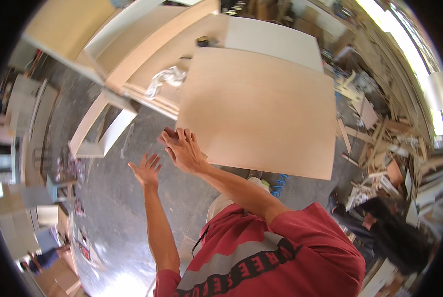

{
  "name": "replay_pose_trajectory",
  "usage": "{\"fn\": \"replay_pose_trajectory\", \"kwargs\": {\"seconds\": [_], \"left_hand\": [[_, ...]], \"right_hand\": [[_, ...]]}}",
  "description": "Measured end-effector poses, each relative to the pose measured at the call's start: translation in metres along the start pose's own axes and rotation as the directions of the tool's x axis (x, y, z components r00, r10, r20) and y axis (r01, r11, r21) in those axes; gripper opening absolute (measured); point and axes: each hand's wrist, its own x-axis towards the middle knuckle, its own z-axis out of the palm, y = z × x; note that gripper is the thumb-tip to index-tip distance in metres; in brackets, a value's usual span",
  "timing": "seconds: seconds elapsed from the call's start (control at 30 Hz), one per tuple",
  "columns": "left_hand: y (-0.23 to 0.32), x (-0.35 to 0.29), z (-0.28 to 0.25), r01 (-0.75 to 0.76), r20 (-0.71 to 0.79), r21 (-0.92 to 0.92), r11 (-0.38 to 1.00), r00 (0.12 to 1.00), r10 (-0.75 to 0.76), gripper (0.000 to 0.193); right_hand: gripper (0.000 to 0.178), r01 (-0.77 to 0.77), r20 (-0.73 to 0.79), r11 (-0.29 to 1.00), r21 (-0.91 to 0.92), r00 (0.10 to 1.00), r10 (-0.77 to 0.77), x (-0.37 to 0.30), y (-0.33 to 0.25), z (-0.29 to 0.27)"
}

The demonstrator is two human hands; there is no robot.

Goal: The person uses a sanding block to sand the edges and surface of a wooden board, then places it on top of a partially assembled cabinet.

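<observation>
My right hand (185, 152) is closed round a reddish-brown sanding block (168, 135), at the left edge of a large pale plywood panel (263, 111). The block sticks out past my fingers, over the floor beside the panel. Lower and to the left, my left hand (146, 171) hovers above the floor, fingers spread and holding nothing. The panel lies flat in front of me, partly covering a white-faced board (276, 42) behind it. A crumpled white rag (168, 79) lies just left of the panel, and a small black and yellow item (202, 41) sits near its far left corner.
Wooden frames (162, 44) stand at the far left, with a smaller box frame (102, 131) on the concrete floor. Scrap wood (380, 143) is heaped along the right. A blue coiled hose (280, 185) lies under the panel's near edge. A person in dark clothes (390, 235) is at lower right.
</observation>
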Motion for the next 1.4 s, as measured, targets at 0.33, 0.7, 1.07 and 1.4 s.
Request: {"fn": "replay_pose_trajectory", "kwargs": {"seconds": [0.33, 0.7, 1.07, 1.4], "left_hand": [[-0.045, 0.038, 0.065, -0.035, 0.079, 0.387, 0.922, 0.997, 0.005, 0.031], [0.023, 0.128, 0.082, -0.172, -0.188, 0.5, 0.849, 0.935, 0.301, 0.034], [0.052, 0.191, 0.065, -0.304, -0.223, 0.599, 0.741, 0.825, 0.519, 0.085], [-0.121, -0.052, 0.14, 0.052, 0.074, 0.177, 0.983, 0.995, -0.067, 0.062]], "right_hand": [[0.044, -0.146, -0.192, 0.882, -0.449, 0.979, 0.065, -0.095, 0.161, -0.087], [0.052, -0.815, -0.848, 0.549, 0.185, 0.15, 0.509, -0.384, 0.351, -0.333], [0.059, -0.192, -0.027, 0.076, 0.978, 0.244, 0.969, -0.301, 0.198, -0.153], [0.049, -0.385, 0.253, -0.082, 0.919, 0.418, 0.872, -0.259, 0.14, -0.185]]}}
